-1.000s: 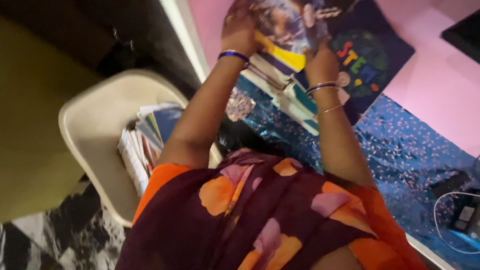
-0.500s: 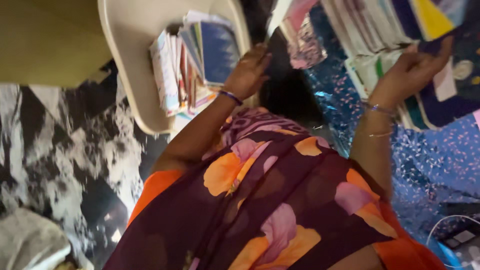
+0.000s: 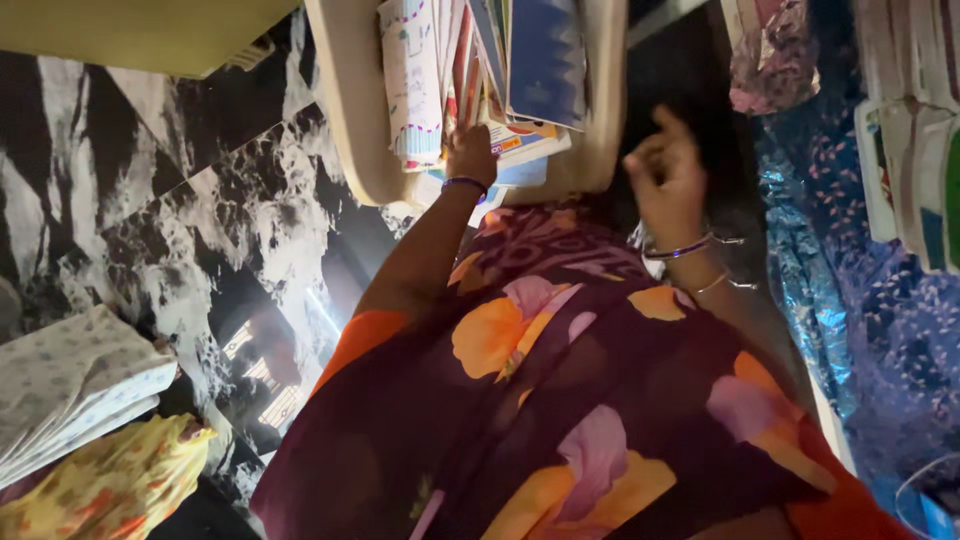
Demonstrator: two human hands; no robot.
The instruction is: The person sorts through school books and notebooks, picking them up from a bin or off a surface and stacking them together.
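Note:
My left hand reaches down into a row of thin books standing on the seat of a cream plastic chair, its fingers tucked between the books. A blue-covered book leans at the right of the row. My right hand hovers in the air beside the chair with fingers loosely curled and nothing in it. Both wrists wear bangles. My dark floral garment with orange flowers fills the lower middle of the view.
A table with a shiny blue patterned cloth stands on the right with stacked books on it. The floor is black-and-white marble. Folded fabrics lie at the lower left.
My view swung down from the table to the chair. My left hand went into the books on the chair. My right hand left the books on the table and now hangs free.

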